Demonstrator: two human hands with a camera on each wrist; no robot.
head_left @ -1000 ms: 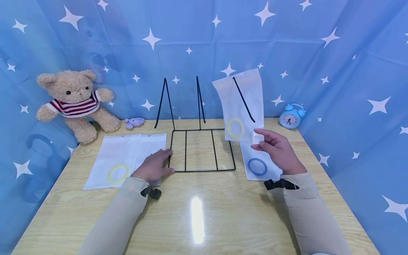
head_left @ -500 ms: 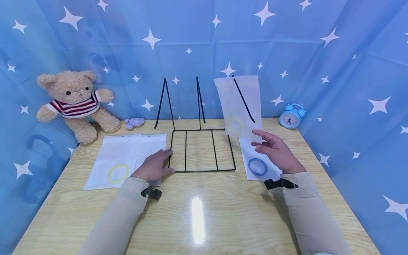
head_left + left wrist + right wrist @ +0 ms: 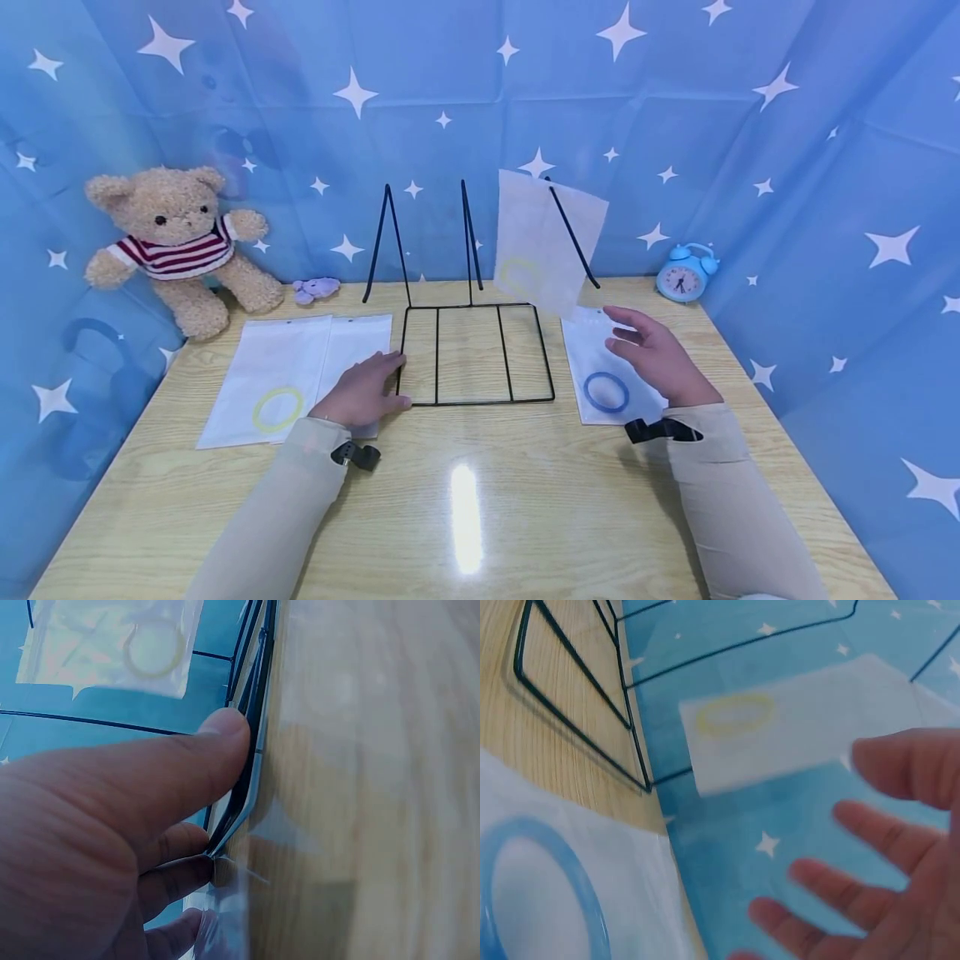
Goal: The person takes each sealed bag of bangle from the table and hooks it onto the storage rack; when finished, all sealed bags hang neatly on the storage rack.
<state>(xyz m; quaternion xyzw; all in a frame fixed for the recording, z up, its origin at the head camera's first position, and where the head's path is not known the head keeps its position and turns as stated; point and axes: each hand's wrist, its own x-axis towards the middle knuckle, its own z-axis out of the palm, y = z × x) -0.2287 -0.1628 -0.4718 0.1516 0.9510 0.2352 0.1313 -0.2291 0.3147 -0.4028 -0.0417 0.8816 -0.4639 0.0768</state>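
Observation:
In the head view, a black wire display rack (image 3: 472,403) with three sloping hooks stands mid-table. My left hand (image 3: 362,390) holds its front left corner; the left wrist view has the thumb on the front bar (image 3: 251,791) and fingertips at the side bar. A white plastic bag with a yellow ring (image 3: 528,229) hangs tilted on the right hook (image 3: 573,237). My right hand (image 3: 656,354) is just off the bag's lower end, fingers apart and holding nothing; the right wrist view shows a gap between fingers and bag. Below that hand lies a bag with a blue ring (image 3: 606,392).
Left of the rack lie a bag with a yellow ring (image 3: 277,408) and another white bag (image 3: 360,337) it overlaps, partly hidden by my left hand. A teddy bear (image 3: 180,242), a small purple toy (image 3: 316,289) and a blue alarm clock (image 3: 684,273) stand along the back.
My right hand has let go of the hanging bag and drawn slightly right. The bag has swung left and tilted on the hook. The left hand has stayed on the rack.

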